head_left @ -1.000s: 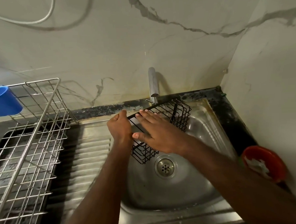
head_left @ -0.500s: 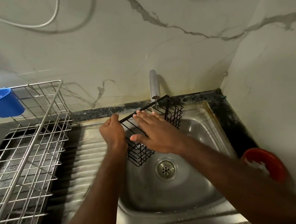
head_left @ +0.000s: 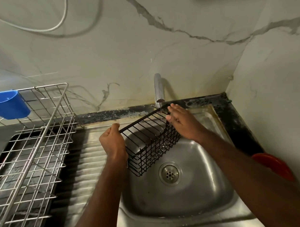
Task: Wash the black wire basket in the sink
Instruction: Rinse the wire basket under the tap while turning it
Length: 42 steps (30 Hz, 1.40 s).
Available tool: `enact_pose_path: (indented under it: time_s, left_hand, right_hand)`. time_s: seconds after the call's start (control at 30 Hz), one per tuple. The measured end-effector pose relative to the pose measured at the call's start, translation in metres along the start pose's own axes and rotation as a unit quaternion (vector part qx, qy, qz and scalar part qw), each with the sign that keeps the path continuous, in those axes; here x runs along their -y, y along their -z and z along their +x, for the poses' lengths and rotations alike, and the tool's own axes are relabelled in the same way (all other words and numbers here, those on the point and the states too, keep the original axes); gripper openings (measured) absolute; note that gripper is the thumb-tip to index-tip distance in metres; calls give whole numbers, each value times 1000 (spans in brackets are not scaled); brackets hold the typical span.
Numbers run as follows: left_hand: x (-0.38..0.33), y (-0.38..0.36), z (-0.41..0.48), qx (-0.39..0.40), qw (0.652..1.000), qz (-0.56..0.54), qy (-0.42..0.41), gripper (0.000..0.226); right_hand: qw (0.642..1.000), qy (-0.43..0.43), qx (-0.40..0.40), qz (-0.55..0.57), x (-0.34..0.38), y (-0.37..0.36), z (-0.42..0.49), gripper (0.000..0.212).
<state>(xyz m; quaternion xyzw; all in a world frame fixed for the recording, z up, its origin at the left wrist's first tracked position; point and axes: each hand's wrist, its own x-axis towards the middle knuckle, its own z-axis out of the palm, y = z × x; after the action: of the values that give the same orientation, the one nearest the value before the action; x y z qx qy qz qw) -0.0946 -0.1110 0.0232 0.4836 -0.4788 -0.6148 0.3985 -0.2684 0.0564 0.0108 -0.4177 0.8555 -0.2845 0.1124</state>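
The black wire basket (head_left: 152, 144) hangs tilted over the steel sink (head_left: 194, 194), its far end under the tap (head_left: 158, 90). A thin stream of water falls from the tap onto that end. My left hand (head_left: 113, 142) grips the basket's near left end, fingers curled round the top rim. My right hand (head_left: 182, 122) lies with straight fingers against the basket's far right end, beside the stream. The drain (head_left: 170, 173) shows below the basket.
A steel dish rack (head_left: 30, 147) with a blue plastic cup (head_left: 8, 104) hooked on it stands on the left. The ribbed draining board (head_left: 88, 152) lies between rack and sink. A red bowl (head_left: 273, 165) sits on the dark counter at right, by the marble wall corner.
The basket has turned so its open side faces up and its far end sits under the tap. My right hand slid from the middle of the basket to its far right end.
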Motion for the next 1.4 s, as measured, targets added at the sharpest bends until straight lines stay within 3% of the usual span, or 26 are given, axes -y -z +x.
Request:
enact_pose_path:
  time_s: [0.07, 0.13, 0.2, 0.33, 0.5, 0.63, 0.73, 0.87, 0.97, 1.07, 1.23, 1.33, 1.4]
  left_hand:
    - [-1, 2, 1, 3, 1000, -15, 7, 26]
    - [-1, 4, 1, 9, 1000, -26, 12, 25]
    - [0, 7, 1, 16, 999, -36, 15, 27]
    - [6, 16, 2, 21, 999, -39, 18, 26]
    - [19, 27, -1, 13, 1000, -20, 11, 26]
    - [28, 29, -7, 1, 999, -30, 21, 31]
    - [35, 29, -7, -8, 1000, -16, 17, 32]
    - [38, 31, -7, -18, 999, -25, 17, 31]
    - [41, 34, -10, -35, 997, -34, 54, 31]
    - [52, 35, -11, -52, 991, -37, 115, 31]
    - [86, 36, -14, 0, 982, 53, 181, 28]
    - [95, 37, -20, 58, 974, 166, 143, 49]
    - [90, 31, -26, 103, 965, 222, 91, 50]
  right_hand:
    - [988, -90, -25, 123, 0, 11, 5, 57]
    - [947, -171, -11, 270, -1, 21, 11, 51]
    - [917, -203, 8, 342, 0, 26, 14, 49]
    - [915, -206, -3, 347, -2, 25, 14, 29]
    - [913, -200, -4, 356, -1, 19, 6, 43]
    - [886, -201, -28, 417, 8, 22, 5, 25]
    - [884, -186, -44, 427, 13, 25, 7, 23]
    - [878, -174, -73, 441, 19, 25, 11, 6]
    - [869, -167, -86, 457, 23, 24, 14, 9]
    - [884, -161, -77, 432, 29, 25, 15, 8]
    - [907, -156, -83, 382, 41, 26, 16, 11]
    - [924, -146, -75, 345, 43, 28, 16, 16]
    - [934, -139, -64, 322, 43, 26, 15, 22]
